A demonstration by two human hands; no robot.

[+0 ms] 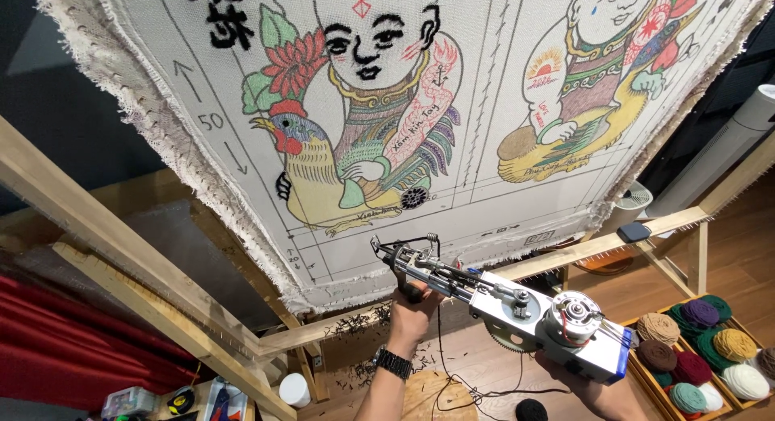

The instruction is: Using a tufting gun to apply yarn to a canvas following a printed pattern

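I hold a metal tufting gun (517, 308) up in front of a stretched cloth (500, 203) on a wooden frame (121, 251). My left hand (416, 308), with a black watch on the wrist, grips the gun's front handle. My right hand (597, 393) grips the rear handle under the motor. The gun's needle tip (378, 245) points at the cloth's blank lower strip, below a tufted picture of a child holding a rooster (363, 138). A second tufted child figure (597, 74) is to the right.
A wooden tray of yarn balls (702, 348) in several colours stands on the floor at lower right. Yarn scraps litter the floor under the frame. A black cable (452, 372) hangs from the gun. A white fan (626, 203) stands behind the frame. Small tools lie at lower left.
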